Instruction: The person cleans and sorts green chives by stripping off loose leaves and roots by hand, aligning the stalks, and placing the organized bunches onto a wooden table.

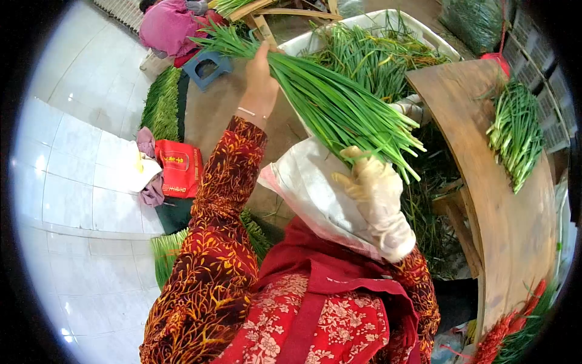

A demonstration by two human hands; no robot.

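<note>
The left hand (260, 71) grips a green bundle (339, 100) above the left edge of the white crate (426, 35); the gloved right hand (368, 175) is at its stems, closure unclear. A gap parts the stems from the wooden board (509, 224); a smaller bunch (515, 133) lies along its right edge.

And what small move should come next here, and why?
Probably the gloved right hand should draw away the thin green strands at its fingertips: they look loose beside the pale stem ends, and the left hand grips the bunch toward its leafy end, which seems to steady it.
</note>
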